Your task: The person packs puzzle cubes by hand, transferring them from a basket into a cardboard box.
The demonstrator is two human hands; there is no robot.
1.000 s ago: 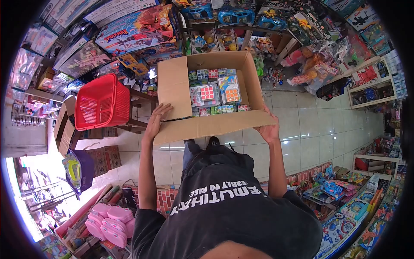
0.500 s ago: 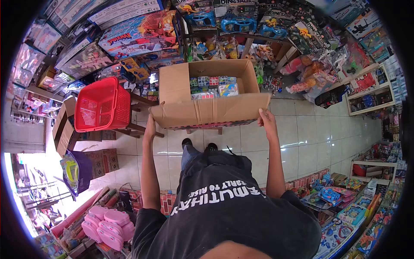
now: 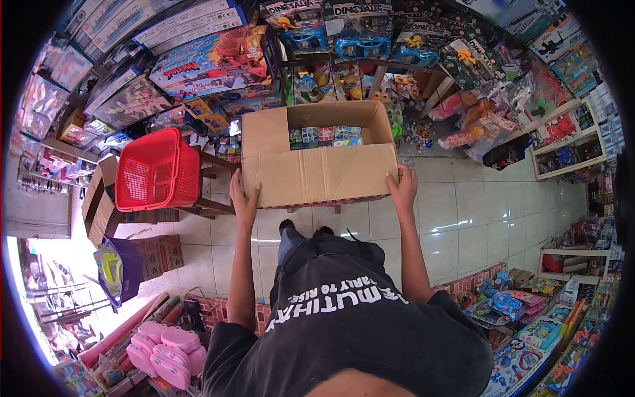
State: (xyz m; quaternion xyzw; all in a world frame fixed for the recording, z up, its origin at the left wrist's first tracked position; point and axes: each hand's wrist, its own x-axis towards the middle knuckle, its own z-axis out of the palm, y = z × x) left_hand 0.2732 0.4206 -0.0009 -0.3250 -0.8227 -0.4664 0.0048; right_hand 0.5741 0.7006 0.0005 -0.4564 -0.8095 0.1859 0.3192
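Observation:
A cardboard box [image 3: 317,175] stands in front of me with its near flap folded inward over part of the opening. Packed puzzle cubes [image 3: 325,135] show in the gap behind that flap. At the box's near left corner is my left hand [image 3: 245,195], its thumb on the flap and its fingers along the side. My right hand [image 3: 402,185] rests at the near right corner, thumb near the flap's edge, fingers spread on the side. Both hands press on the box from opposite sides.
A red plastic basket [image 3: 157,171] sits on a wooden stool [image 3: 215,165] left of the box. A purple container [image 3: 126,268] is farther left. Shelves of packaged toys [image 3: 360,33] line the far side, and pink cases [image 3: 165,351] lie at the lower left.
The near flap has swung down from raised to lying over the opening, hiding some of the cubes. My hands have moved from the flap's ends to the box's near corners.

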